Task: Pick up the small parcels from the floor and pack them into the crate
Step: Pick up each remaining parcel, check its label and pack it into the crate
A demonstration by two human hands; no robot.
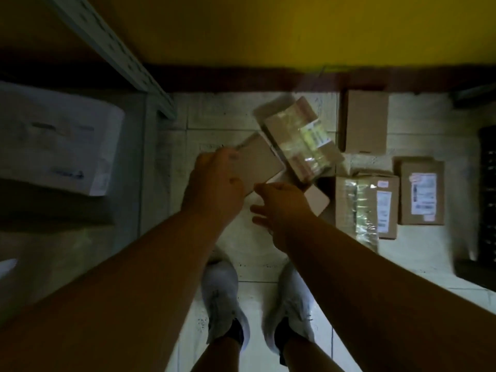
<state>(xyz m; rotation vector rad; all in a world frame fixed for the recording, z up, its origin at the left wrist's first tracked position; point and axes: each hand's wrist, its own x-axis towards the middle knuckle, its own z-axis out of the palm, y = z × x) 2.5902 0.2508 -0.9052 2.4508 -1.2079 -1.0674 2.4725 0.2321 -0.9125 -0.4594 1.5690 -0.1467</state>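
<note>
Above floor, left hand [214, 181] around parcel [259, 163]

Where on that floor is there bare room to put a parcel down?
Bare tile lies between the shelf post and the hands, and between the shoes and the taped parcel. It is crowded on the right, where four parcels sit close, beside the dark crate.

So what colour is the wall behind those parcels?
Yellow wall, above a dark skirting band; seen in the head view.
</note>
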